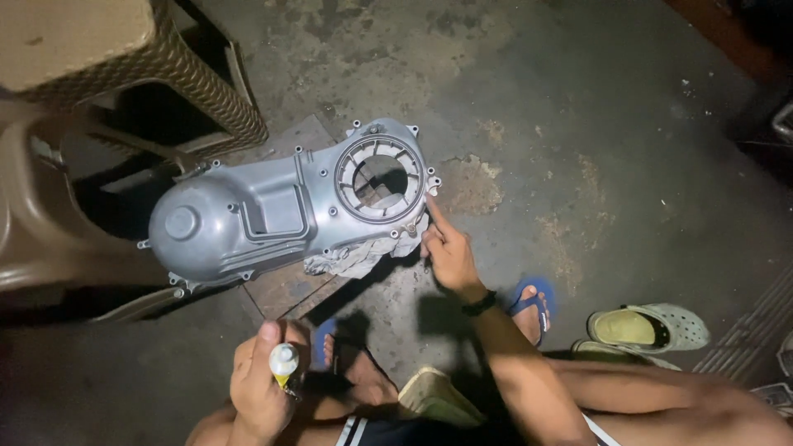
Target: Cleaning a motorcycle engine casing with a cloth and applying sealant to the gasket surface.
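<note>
Head view: left hand gripping small tube; right hand, forefinger out, on ribbed grey metal cover.

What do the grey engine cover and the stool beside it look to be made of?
Engine cover: apparently cast metal, likely aluminium, with a matte silver-grey finish, judging by its moulded ribs and bolt lugs. Stool: seemingly moulded brown plastic, given its woven-pattern legs and smooth top.

Bare concrete floor lies open to the right and far side of the grey engine cover; a brown plastic stool crowds its far left, sandalled feet its near side.
</note>
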